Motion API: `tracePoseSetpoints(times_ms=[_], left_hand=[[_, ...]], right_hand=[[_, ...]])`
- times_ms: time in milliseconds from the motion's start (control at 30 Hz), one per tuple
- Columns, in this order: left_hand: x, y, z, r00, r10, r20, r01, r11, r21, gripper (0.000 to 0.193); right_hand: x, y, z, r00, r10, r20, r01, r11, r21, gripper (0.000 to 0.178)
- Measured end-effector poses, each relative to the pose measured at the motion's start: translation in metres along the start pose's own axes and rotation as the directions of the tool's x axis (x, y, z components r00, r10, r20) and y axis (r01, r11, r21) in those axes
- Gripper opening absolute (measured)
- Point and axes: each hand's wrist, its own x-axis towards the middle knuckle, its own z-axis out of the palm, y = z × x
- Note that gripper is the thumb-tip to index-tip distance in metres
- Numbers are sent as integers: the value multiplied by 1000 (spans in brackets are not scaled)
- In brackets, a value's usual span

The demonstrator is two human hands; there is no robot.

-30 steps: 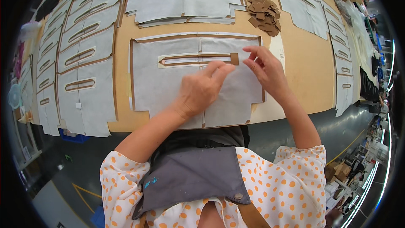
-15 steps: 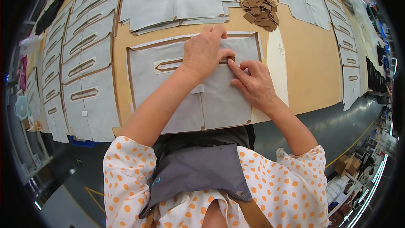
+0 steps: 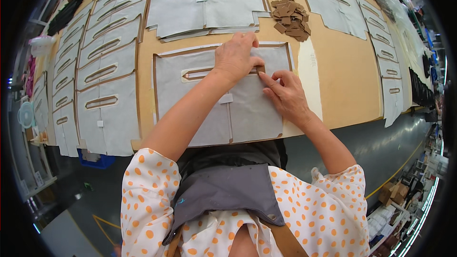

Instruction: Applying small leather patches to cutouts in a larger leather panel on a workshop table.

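Right now your left hand (image 3: 233, 59) arches over the slot with its thumb reaching to a brown tab (image 3: 260, 68), and your right hand (image 3: 289, 94) meets that tab from the lower right, index finger out and the other fingers curled; whether either one truly pinches it, you can't tell from above. The tab sits at the right end of the long slot (image 3: 197, 73) in the grey panel (image 3: 250, 114), which lies flat at the table's near edge, right before you. That right end looks to be under way, while the slot's left end shows its pale patch and pointed brown edging with no tab across it. A white label (image 3: 226, 98) lies just below your left wrist. Beyond, the far panel (image 3: 226, 7) carries brown squares at both slot ends, so it appears finished in that respect. A loose pile of brown pieces (image 3: 291, 16) waits to its right, plenty unused. Farther out on the table (image 3: 350, 76), the nearer slots in the left-hand panels (image 3: 112, 128) show no such squares; the right-hand panels (image 3: 335, 12) are too small to judge.
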Motion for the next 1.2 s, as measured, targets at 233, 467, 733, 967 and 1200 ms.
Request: tracePoseSetpoints(times_ms=[233, 467, 733, 967, 1200], left_hand=[[-23, -15, -33, 929, -330, 170, 309, 433, -847, 47], [-88, -23, -52, 882, -90, 462, 357, -511, -782, 49], [-131, -23, -35, 921, -34, 388, 319, -506, -802, 45], [-143, -17, -33, 923, -120, 366, 244, -551, -798, 45], [-143, -20, -30, 921, -108, 373, 235, -610, -757, 45]], right_hand=[[-2, -3, 2, 998, 57, 9, -57, 998, 34, 47], [1, -28, -18, 956, 260, -136, -181, 888, 423, 38], [42, -108, -2, 981, 191, 24, -156, 717, 679, 28], [35, -117, 18, 972, 234, 36, -212, 793, 571, 35], [37, -120, 17, 956, 290, 47, -259, 758, 599, 36]])
